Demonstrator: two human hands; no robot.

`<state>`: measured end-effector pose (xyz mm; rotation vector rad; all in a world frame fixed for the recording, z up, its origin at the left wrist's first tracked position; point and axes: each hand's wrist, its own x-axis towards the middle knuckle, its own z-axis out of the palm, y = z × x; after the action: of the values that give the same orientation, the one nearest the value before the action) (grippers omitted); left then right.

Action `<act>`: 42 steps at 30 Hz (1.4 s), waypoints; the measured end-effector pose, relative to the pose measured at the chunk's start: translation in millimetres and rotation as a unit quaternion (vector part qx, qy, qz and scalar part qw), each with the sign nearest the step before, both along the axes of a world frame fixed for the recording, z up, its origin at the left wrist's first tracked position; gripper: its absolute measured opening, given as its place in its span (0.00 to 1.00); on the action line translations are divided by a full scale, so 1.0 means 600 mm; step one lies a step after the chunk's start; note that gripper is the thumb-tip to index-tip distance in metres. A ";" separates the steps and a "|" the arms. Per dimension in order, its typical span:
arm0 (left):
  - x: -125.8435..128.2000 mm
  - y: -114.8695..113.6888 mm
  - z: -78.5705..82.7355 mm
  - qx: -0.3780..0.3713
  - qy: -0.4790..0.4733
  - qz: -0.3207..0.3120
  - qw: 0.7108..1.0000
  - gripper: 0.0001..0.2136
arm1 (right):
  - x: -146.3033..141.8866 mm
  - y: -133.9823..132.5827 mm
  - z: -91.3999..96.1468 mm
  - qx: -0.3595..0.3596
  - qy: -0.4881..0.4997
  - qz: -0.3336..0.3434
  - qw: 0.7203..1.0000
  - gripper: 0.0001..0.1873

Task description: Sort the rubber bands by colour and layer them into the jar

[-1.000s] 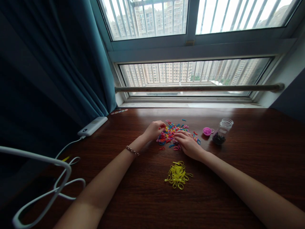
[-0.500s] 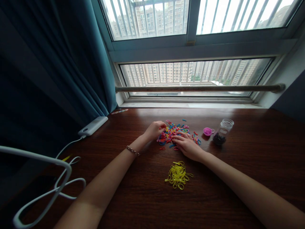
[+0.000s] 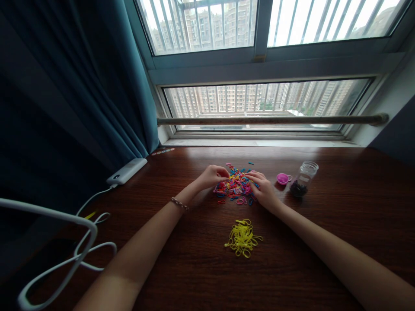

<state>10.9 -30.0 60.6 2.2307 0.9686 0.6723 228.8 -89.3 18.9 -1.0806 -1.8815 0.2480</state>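
A heap of small mixed-colour rubber bands (image 3: 236,186) lies on the dark wooden table (image 3: 201,268). My left hand (image 3: 212,176) rests at the heap's left edge with its fingers curled and pinched on the bands. My right hand (image 3: 264,190) sits at the heap's right edge, fingers bent and pressed together onto the bands. What either pinch holds is too small to name. Nearer to me lies a separate pile of yellow rubber bands (image 3: 241,238).
A small pink lid (image 3: 282,178) and an open glass jar (image 3: 301,179) with dark contents stand right of the heap. A white power bank (image 3: 127,170) with a white cable (image 3: 65,242) lies at the left by the teal curtain (image 3: 81,86). The window sill (image 3: 259,141) runs behind.
My right hand has moved from the front of the heap up to its right side, uncovering several bands. My left hand has barely shifted.
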 end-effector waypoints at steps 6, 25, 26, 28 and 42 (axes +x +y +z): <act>0.021 -0.035 0.032 -0.231 0.031 -0.161 0.959 0.10 | -0.006 -0.008 -0.007 0.008 -0.135 0.060 0.989 0.13; 0.004 -0.021 0.039 -0.255 0.102 -0.084 0.958 0.14 | -0.007 -0.011 -0.005 0.022 -0.154 0.057 0.986 0.13; 0.000 -0.011 0.033 -0.213 0.091 -0.033 0.972 0.14 | -0.005 -0.009 -0.006 0.024 -0.128 0.050 0.990 0.12; -0.004 0.006 0.016 -0.105 0.062 0.073 0.990 0.12 | -0.002 -0.008 -0.004 0.019 -0.071 0.043 0.996 0.11; -0.004 0.024 -0.047 0.172 0.101 0.047 0.979 0.12 | -0.014 -0.035 0.059 -0.360 0.140 0.239 0.891 0.11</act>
<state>8.8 -15.6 32.4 2.6099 1.1351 0.7083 220.4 -110.1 54.3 -0.9391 -1.7879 1.3991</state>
